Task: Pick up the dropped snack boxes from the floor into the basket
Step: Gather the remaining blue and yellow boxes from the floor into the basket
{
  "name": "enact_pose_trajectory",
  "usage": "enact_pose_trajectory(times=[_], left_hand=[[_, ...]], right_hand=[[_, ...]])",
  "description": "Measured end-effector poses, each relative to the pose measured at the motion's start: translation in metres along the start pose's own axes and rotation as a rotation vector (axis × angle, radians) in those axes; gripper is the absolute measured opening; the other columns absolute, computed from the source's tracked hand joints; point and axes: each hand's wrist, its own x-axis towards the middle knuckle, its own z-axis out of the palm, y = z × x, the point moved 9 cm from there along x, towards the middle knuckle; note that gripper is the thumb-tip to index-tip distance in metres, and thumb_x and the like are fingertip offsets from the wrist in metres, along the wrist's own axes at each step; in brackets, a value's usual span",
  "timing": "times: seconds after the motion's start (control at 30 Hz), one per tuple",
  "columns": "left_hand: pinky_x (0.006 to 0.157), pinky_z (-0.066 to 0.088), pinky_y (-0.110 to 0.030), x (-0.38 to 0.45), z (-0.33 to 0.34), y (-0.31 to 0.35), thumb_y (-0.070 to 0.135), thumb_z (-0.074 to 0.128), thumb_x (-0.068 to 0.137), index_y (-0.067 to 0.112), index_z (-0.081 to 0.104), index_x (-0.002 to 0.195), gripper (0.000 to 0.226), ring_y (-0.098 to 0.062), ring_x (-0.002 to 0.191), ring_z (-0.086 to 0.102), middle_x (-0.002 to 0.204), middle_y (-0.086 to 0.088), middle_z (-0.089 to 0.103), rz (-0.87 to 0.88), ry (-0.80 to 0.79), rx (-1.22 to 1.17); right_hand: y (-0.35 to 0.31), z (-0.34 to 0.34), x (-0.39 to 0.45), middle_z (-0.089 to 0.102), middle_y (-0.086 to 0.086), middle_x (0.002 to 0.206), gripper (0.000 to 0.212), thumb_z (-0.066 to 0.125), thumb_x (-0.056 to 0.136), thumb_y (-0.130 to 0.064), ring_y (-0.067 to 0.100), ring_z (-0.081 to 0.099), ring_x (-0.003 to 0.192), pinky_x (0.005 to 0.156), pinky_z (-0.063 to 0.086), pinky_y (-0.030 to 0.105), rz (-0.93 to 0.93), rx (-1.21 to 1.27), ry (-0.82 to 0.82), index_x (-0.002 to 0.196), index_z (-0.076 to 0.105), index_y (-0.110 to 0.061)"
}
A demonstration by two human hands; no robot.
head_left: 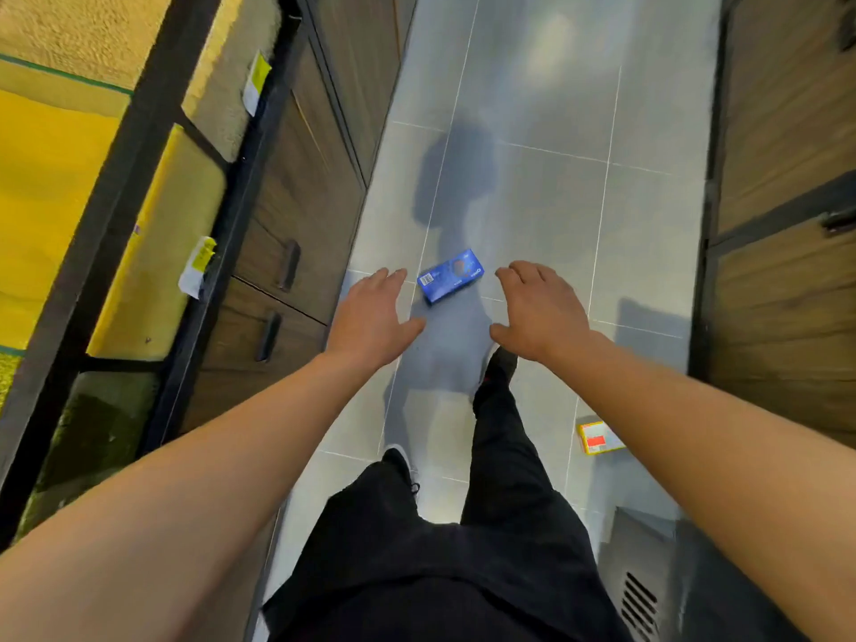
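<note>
A blue snack box (450,276) lies flat on the grey tiled floor (532,201) in the aisle between two runs of dark wood cabinets. Its long axis runs slantwise across the aisle, the barcode end pointing toward the left cabinets (296,224) and slightly nearer the person, the other end angled up toward the right cabinets (778,178). It sits roughly midway between the two cabinet fronts, just beyond the person's forward shoe (498,368).

Both bare arms reach out over the floor. The left hand (370,317) is palm down with fingers spread loosely and the thumb out to the side; it holds nothing, and its fingertips appear just to the left of the box's barcode end. The right hand (539,312) is likewise palm down, fingers gently curled and apart, holding nothing, just to the right of the box. The box shows in the gap between the two hands, untouched by either.

A second, yellow and red snack box (597,437) lies flat on the floor nearer the right cabinets, partly hidden by the right forearm. A dark slotted thing (639,600) shows at the lower right; what it is cannot be told.
</note>
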Motion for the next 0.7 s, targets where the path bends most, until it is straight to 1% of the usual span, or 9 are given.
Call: enact_pose_trajectory(times=[0.1,0.23,0.33,0.43,0.53,0.7], left_hand=[[0.115,0.028,-0.04,0.051,0.016,0.006,0.048,0.062,0.083,0.017,0.033,0.148,0.077,-0.028,0.141,0.031,0.154,-0.009,0.034,-0.092,-0.021,-0.042],[0.116,0.027,-0.04,0.117,0.043,0.015,0.048,0.062,0.084,0.017,0.031,0.149,0.078,-0.027,0.142,0.029,0.155,-0.01,0.032,-0.197,-0.043,-0.1],[0.117,0.025,-0.039,0.153,0.062,0.017,0.047,0.062,0.085,0.019,0.028,0.15,0.078,-0.027,0.143,0.026,0.156,-0.009,0.029,-0.25,-0.057,-0.139],[0.117,0.023,-0.037,0.187,0.09,0.007,0.046,0.061,0.086,0.021,0.027,0.15,0.077,-0.027,0.144,0.024,0.157,-0.007,0.026,-0.299,-0.08,-0.15],[0.114,0.024,-0.036,0.215,0.118,-0.01,0.045,0.062,0.087,0.023,0.027,0.15,0.076,-0.025,0.143,0.024,0.157,-0.004,0.027,-0.337,-0.095,-0.174],[0.113,0.027,-0.038,0.27,0.195,-0.054,0.044,0.062,0.086,0.024,0.025,0.151,0.077,-0.024,0.143,0.024,0.156,-0.002,0.027,-0.385,-0.182,-0.17]], right_hand=[[0.031,0.007,0.059,0.042,0.005,0.142,0.073,0.064,0.08,-0.041,0.03,0.038,0.13,0.106,0.035,0.039,-0.064,-0.005,-0.054,0.143,0.036,-0.016],[0.064,0.018,0.138,0.042,0.006,0.143,0.074,0.065,0.079,-0.039,0.03,0.037,0.132,0.106,0.034,0.039,-0.164,-0.044,-0.116,0.144,0.036,-0.017],[0.08,0.035,0.184,0.041,0.006,0.144,0.073,0.066,0.079,-0.04,0.03,0.037,0.133,0.105,0.035,0.039,-0.205,-0.065,-0.156,0.143,0.038,-0.017],[0.09,0.066,0.228,0.043,0.004,0.142,0.07,0.065,0.079,-0.04,0.029,0.037,0.132,0.105,0.035,0.038,-0.229,-0.087,-0.202,0.14,0.039,-0.017],[0.093,0.104,0.266,0.042,0.004,0.141,0.07,0.064,0.08,-0.041,0.03,0.036,0.133,0.105,0.035,0.039,-0.258,-0.098,-0.262,0.14,0.038,-0.017],[0.1,0.185,0.335,0.039,0.003,0.144,0.073,0.065,0.08,-0.04,0.029,0.034,0.135,0.106,0.033,0.038,-0.259,-0.094,-0.33,0.142,0.035,-0.017]])
